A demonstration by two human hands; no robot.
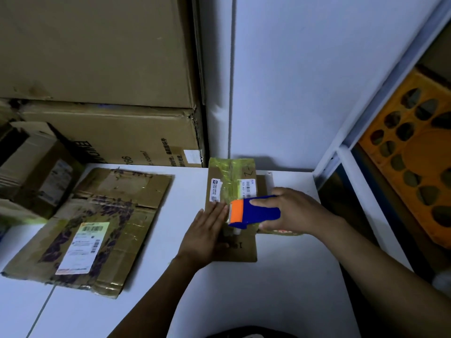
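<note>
A small flat cardboard box with white shipping labels and shiny tape along its far half lies on the white table. My left hand lies flat on the box's left side, fingers straight, pressing it down. My right hand grips a blue tape dispenser with an orange front, held over the middle of the box. The dispenser's front end sits just beside my left fingertips. A roll of tape shows partly under my right hand.
A larger flattened cardboard box with a white label lies on the table to the left. Big stacked cartons stand against the back left wall. An orange perforated crate fills the shelf on the right.
</note>
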